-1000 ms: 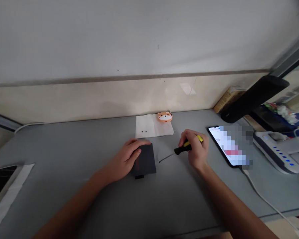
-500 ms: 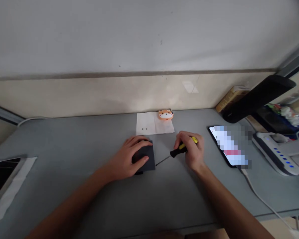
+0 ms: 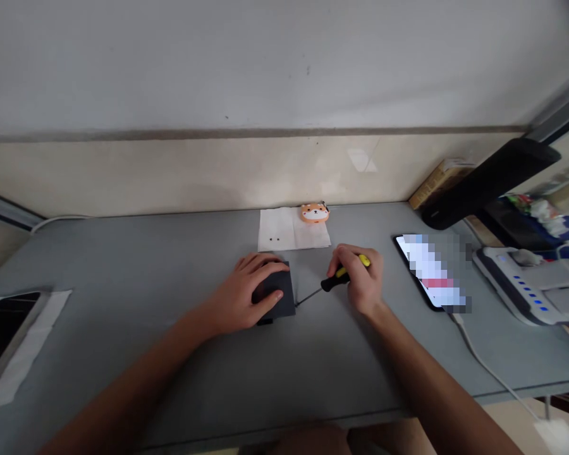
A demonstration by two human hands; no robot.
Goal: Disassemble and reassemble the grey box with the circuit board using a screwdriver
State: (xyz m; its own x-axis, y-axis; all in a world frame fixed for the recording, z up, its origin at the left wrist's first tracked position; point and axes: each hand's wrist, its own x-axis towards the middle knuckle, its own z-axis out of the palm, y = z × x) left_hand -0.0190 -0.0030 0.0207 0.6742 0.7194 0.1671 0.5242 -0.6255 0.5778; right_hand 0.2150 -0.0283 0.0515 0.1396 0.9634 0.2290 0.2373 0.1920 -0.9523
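My left hand [image 3: 246, 292] lies over a flat dark square box [image 3: 284, 289], with thumb and fingers gripping it against the desk. A small black part pokes out under its near edge. In my right hand [image 3: 358, 278] is a black and yellow screwdriver [image 3: 330, 282], held by the handle. Its thin shaft slants down to the left, and the tip is at the box's right side, near the front corner. Whether the tip sits in a screw is too small to tell. Behind the box, two tiny dark screw-like pieces [image 3: 274, 239] rest on a white folded paper [image 3: 284, 221].
An orange animal-faced case [image 3: 315, 213] sits on the paper. To the right are a lit phone [image 3: 420, 272] with a white cable [image 3: 486, 363], a white power strip [image 3: 512, 284], a black cylinder [image 3: 493, 183] and a book [image 3: 439, 183]. A dark-screened device [image 3: 9, 328] lies far left.
The whole view has shifted slightly, so everything appears a little higher. Both hands keep their grips, and the screwdriver tip stays at the box's right side.
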